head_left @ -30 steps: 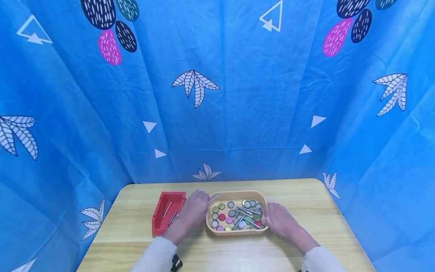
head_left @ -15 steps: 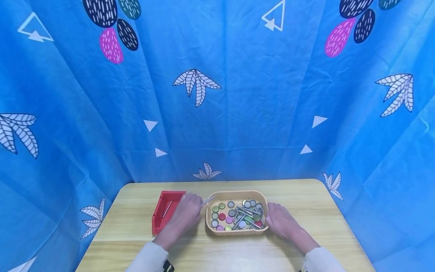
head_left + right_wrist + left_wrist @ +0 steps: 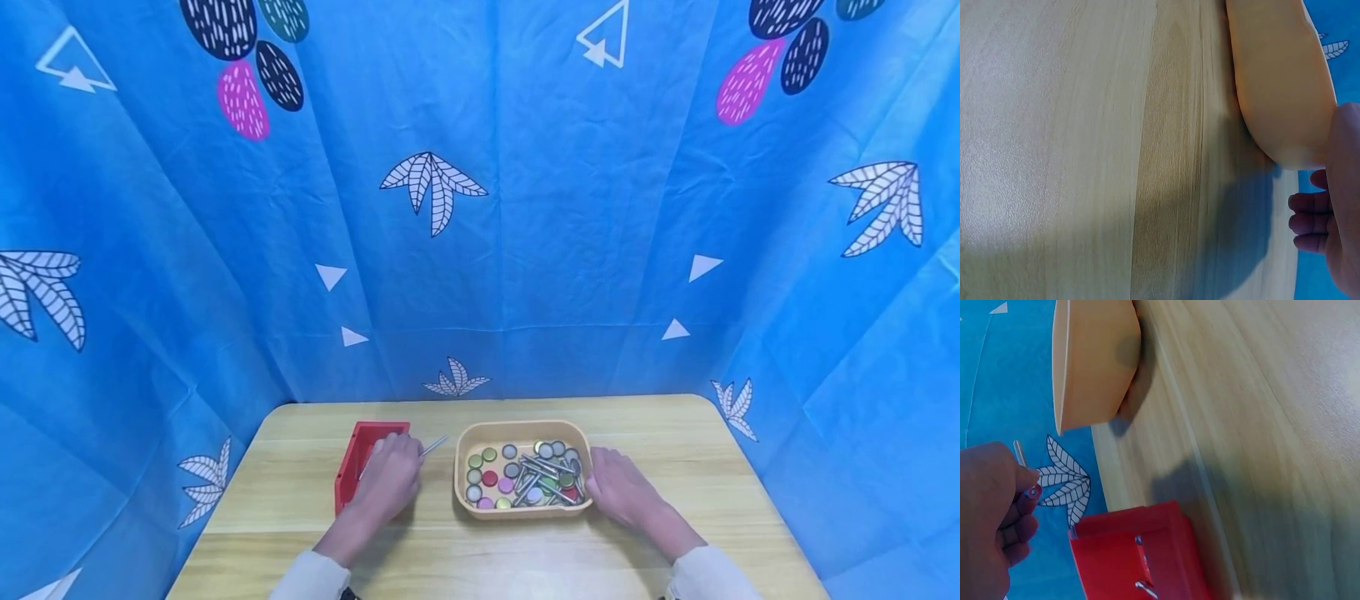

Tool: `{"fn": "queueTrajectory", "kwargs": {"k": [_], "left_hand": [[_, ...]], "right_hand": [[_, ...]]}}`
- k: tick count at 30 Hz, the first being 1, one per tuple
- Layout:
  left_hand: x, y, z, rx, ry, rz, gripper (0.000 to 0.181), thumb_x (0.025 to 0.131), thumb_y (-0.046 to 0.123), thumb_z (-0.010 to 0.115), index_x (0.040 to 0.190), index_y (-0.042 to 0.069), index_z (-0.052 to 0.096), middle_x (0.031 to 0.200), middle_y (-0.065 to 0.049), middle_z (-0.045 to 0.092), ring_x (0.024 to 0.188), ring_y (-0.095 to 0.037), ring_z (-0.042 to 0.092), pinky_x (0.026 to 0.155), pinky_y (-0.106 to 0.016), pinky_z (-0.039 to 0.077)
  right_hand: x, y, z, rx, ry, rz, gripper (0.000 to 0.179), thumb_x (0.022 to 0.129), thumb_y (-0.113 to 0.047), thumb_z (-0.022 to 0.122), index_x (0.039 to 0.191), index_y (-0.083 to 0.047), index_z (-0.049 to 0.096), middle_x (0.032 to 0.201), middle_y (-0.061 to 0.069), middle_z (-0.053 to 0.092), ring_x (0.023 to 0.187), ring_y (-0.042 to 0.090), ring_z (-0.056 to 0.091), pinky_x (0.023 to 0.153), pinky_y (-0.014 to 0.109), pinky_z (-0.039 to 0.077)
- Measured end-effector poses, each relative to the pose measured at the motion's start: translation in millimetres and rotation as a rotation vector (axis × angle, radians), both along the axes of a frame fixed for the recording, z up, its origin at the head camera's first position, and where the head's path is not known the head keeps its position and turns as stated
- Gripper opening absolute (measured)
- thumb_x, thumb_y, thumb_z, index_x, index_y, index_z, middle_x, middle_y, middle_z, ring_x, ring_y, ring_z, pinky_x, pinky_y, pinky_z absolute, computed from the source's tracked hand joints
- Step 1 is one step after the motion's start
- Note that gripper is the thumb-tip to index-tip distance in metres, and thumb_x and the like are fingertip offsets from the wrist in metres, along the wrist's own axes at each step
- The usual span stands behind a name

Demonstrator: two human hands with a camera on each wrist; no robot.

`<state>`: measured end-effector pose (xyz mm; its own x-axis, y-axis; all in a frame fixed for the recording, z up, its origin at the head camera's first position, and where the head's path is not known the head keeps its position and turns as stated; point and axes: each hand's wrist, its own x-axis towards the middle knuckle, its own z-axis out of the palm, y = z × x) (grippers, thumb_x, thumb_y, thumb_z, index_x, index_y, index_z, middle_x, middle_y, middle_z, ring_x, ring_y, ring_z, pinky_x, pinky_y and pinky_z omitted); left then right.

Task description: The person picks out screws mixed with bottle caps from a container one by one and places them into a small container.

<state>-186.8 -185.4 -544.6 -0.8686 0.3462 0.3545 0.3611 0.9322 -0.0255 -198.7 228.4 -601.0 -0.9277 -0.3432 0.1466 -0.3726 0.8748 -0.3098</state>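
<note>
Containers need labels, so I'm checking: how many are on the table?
2: the red bin, partly behind the left hand in the head view, and the tan tray, by the right hand.

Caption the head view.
Left hand holds a metal rod over the red bin; right hand grips the tan tray.

Your bin (image 3: 1107, 556) is red, your tray (image 3: 521, 513) tan, your bench (image 3: 540, 554) pale wood-grained, your curtain (image 3: 570, 250) blue with white leaves (image 3: 442, 208).

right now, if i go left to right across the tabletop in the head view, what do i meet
Red bin → metal rod sticking out of the left hand → tan tray → right hand.
</note>
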Motion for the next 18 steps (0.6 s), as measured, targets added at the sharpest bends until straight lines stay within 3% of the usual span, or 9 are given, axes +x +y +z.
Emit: {"fn": "queueTrajectory", "kwargs": {"k": [4,9,18], "left_hand": [[1.0,-5.4,-2.9,-0.017,0.001,0.033,0.033,0.081,0.020,0.087,0.107,0.006,0.072,0.094,-0.006,0.071,0.083,-0.017,0.055,0.075,-0.030,0.047],[4.4,-15.3,-9.8,-0.021,0.035,0.063,0.043,0.071,0.021,0.095,0.102,0.004,0.071,0.087,-0.007,0.069,0.079,-0.018,0.053,0.072,-0.031,0.047],[8.9,-35.5,-22.4,0.023,0.091,0.139,0.026,0.076,0.012,0.088,0.090,0.001,0.070,0.079,-0.010,0.068,0.075,-0.023,0.055,0.068,-0.032,0.042]], "right_hand": [[0.3,0.4,0.7,-0.004,0.004,0.006,0.033,0.097,-0.019,0.056,0.124,-0.002,0.060,0.103,0.004,0.066,0.092,0.016,0.058,0.088,0.042,0.052],[-0.5,0.6,-0.6,0.012,-0.001,0.001,0.031,0.097,-0.019,0.055,0.123,-0.003,0.059,0.100,0.002,0.064,0.090,0.015,0.056,0.088,0.041,0.052],[-0.6,0.8,-0.2,-0.003,-0.008,-0.005,0.025,0.097,-0.019,0.054,0.117,-0.005,0.060,0.094,-0.001,0.061,0.085,0.013,0.052,0.083,0.040,0.051]]}}
